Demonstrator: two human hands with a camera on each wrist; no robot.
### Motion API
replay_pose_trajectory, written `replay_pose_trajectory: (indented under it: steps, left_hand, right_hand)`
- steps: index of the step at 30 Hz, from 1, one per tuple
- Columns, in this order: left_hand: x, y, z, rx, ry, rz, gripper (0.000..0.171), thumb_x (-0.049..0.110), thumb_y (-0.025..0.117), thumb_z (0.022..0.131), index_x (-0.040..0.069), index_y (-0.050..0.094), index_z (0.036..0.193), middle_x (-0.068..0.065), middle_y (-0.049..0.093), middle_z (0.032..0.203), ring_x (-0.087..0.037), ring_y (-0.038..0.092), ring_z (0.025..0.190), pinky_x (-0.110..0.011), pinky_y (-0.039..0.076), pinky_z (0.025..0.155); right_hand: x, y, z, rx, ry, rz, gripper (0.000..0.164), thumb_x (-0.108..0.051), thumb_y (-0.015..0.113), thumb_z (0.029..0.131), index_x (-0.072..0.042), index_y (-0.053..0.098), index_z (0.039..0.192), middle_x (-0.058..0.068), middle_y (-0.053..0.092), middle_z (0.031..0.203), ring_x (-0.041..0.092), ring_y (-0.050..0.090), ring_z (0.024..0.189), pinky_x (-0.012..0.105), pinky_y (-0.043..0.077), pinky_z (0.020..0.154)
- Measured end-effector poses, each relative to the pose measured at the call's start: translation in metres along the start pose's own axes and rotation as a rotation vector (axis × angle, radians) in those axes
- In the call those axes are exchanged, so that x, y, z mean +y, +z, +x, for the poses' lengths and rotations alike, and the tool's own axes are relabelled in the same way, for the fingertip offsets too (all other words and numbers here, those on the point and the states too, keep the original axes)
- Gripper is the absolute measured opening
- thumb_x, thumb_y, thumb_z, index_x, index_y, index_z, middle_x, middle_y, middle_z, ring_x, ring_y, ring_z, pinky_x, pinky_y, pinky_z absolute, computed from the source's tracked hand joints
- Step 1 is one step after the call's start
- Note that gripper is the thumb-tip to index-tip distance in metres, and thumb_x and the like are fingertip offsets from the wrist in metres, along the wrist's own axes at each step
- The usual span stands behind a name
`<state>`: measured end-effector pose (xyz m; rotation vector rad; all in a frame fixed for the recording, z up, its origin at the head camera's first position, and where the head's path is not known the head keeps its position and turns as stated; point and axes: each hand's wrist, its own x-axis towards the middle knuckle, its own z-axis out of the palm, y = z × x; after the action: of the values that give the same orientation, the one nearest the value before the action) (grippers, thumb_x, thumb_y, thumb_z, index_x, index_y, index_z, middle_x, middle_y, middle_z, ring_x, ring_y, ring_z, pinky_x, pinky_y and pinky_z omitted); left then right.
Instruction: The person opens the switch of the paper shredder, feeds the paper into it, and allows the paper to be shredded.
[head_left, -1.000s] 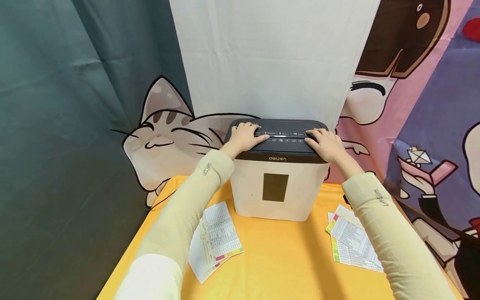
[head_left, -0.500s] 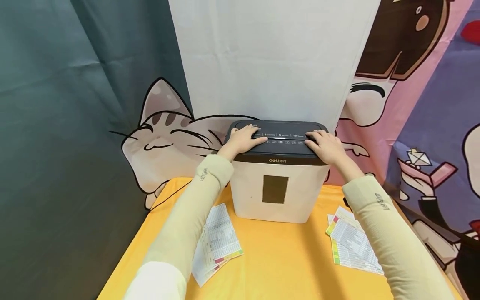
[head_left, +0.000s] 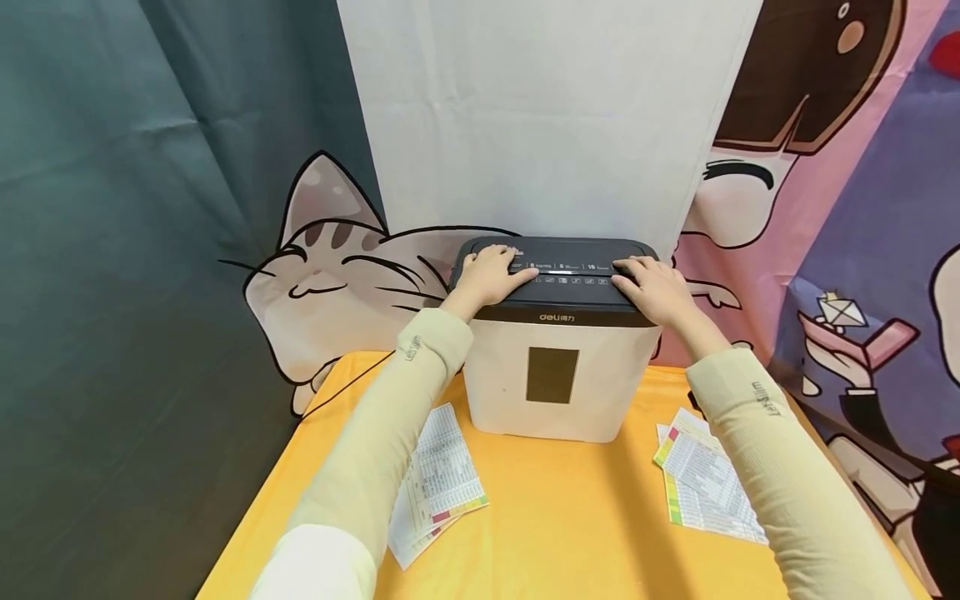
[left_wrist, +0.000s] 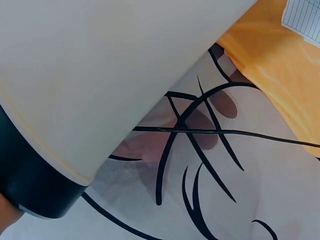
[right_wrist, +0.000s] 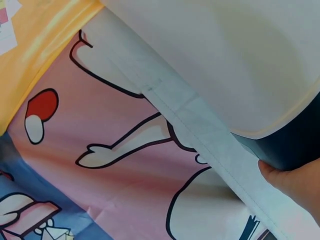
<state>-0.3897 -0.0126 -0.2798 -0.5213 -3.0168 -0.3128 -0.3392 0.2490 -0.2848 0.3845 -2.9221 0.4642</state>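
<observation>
A paper shredder (head_left: 600, 375) with a white bin and a dark lid (head_left: 577, 252) stands upright at the back of the table. Its lid carries a narrow slot and rows of small icons; a dark window is set in the bin's front. On the lid's left end rests my left hand (head_left: 487, 277), fingers spread and thumb near the slot. My right hand (head_left: 656, 290) lies over the right end, its thumb and fingers touching the top. In the left wrist view only a bit of the left hand (left_wrist: 7, 216) shows beside the lid. The right wrist view shows part of the right hand (right_wrist: 298, 185) against the lid's side.
Printed sheets (head_left: 447, 467) lie left of the shredder, partly under my left sleeve. More sheets (head_left: 708, 479) lie at the right beside the other sleeve. A thin black cord (left_wrist: 240, 132) runs left of the bin. Cartoon-printed cloth (head_left: 322, 292) hangs behind the orange-covered table (head_left: 547, 517).
</observation>
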Motion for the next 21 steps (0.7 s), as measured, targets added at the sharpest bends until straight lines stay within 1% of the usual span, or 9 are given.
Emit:
replay_pose_trajectory:
  steps: [3,7,10,14,16,18,21]
  left_hand:
    - [0.0020,0.0014,-0.0010,0.018,-0.015,-0.020,0.071,0.062,0.032,0.094,0.016,0.031,0.148,-0.005,0.029,0.155,-0.022,0.017,0.146,-0.049,0.015,0.117]
    - [0.0019,0.0027,-0.0017,0.052,-0.053,-0.053,0.075,0.063,0.036,0.093,0.010,0.033,0.147,-0.007,0.033,0.153,-0.023,0.018,0.146,-0.044,0.017,0.117]
    - [0.0008,0.0034,-0.0022,0.075,-0.071,-0.077,0.082,0.063,0.038,0.091,0.006,0.026,0.148,-0.010,0.030,0.154,-0.025,0.016,0.146,-0.042,0.018,0.118]
    - [-0.0004,0.0032,-0.0027,0.089,-0.045,-0.088,0.084,0.063,0.040,0.091,0.007,0.018,0.151,-0.010,0.025,0.156,-0.027,0.014,0.146,-0.044,0.017,0.118]
    - [-0.0008,0.0025,-0.0031,0.101,-0.033,-0.092,0.081,0.061,0.041,0.092,0.009,0.021,0.150,-0.010,0.026,0.155,-0.027,0.015,0.146,-0.045,0.018,0.117]
    - [-0.0012,0.0019,-0.0036,0.124,-0.026,-0.101,0.077,0.060,0.041,0.093,0.010,0.026,0.149,-0.009,0.029,0.154,-0.027,0.018,0.145,-0.044,0.020,0.117]
    - [-0.0013,0.0013,-0.0058,0.183,-0.024,-0.121,0.066,0.055,0.043,0.094,0.012,0.037,0.145,-0.008,0.037,0.149,-0.026,0.027,0.142,-0.043,0.025,0.115]
  right_hand:
    - [0.0006,0.0012,-0.0011,-0.002,0.001,0.001,0.049,-0.034,0.034,0.102,-0.005,0.039,0.141,0.025,0.033,0.145,0.044,0.027,0.134,0.062,0.021,0.105]
    - [0.0007,0.0024,-0.0013,0.000,-0.002,0.002,0.049,-0.034,0.034,0.102,-0.005,0.039,0.141,0.025,0.033,0.145,0.044,0.027,0.134,0.062,0.021,0.105]
    - [0.0005,0.0031,-0.0012,-0.001,-0.004,0.001,0.049,-0.034,0.034,0.102,-0.005,0.039,0.141,0.025,0.033,0.146,0.044,0.027,0.134,0.062,0.021,0.106]
    - [0.0006,0.0035,-0.0011,0.000,-0.006,0.002,0.049,-0.034,0.034,0.102,-0.005,0.039,0.141,0.025,0.033,0.146,0.043,0.027,0.135,0.062,0.021,0.106]
    - [0.0006,0.0035,-0.0009,0.004,-0.008,0.003,0.049,-0.034,0.034,0.102,-0.005,0.039,0.141,0.025,0.033,0.145,0.043,0.027,0.135,0.062,0.021,0.106]
    - [0.0007,0.0031,-0.0007,0.007,-0.007,0.004,0.049,-0.035,0.033,0.102,-0.005,0.039,0.141,0.025,0.033,0.145,0.043,0.027,0.135,0.061,0.021,0.106]
    - [0.0003,0.0025,-0.0007,0.021,-0.008,0.007,0.048,-0.034,0.033,0.102,-0.004,0.040,0.140,0.026,0.034,0.145,0.043,0.027,0.135,0.061,0.021,0.107]
